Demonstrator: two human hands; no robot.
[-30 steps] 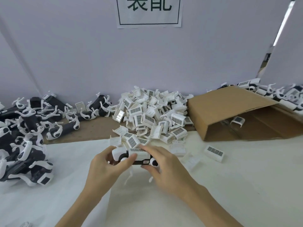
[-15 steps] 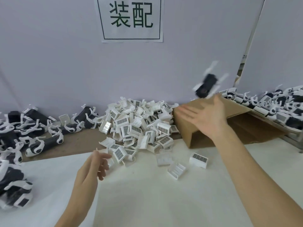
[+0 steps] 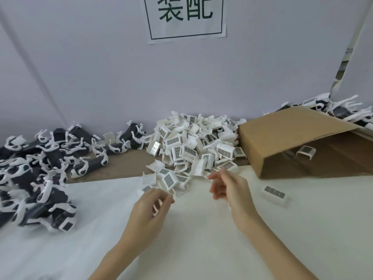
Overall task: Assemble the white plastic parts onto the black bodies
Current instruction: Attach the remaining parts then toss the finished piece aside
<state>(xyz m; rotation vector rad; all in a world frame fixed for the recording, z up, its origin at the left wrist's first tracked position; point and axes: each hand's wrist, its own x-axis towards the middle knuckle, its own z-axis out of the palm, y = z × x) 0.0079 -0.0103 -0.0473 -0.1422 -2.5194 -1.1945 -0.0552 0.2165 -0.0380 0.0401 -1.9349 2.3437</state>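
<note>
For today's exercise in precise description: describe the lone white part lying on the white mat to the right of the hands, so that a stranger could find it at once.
Start at the tipped cardboard box on the right, its opening facing the viewer. Just in front of its near left corner, on the white mat, lies the lone white part. Unlike the heaped white parts, it lies alone, dark grille facing up.

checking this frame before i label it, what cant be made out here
All in the head view:
- Wall sign: top cut off by the frame edge.
- Cardboard box: its top panel hides most of the inside.
- Assembled pile behind the box: mostly hidden by it, cut by the right edge.
- Left hand fingertips: motion blur hides whether they pinch anything.
</note>
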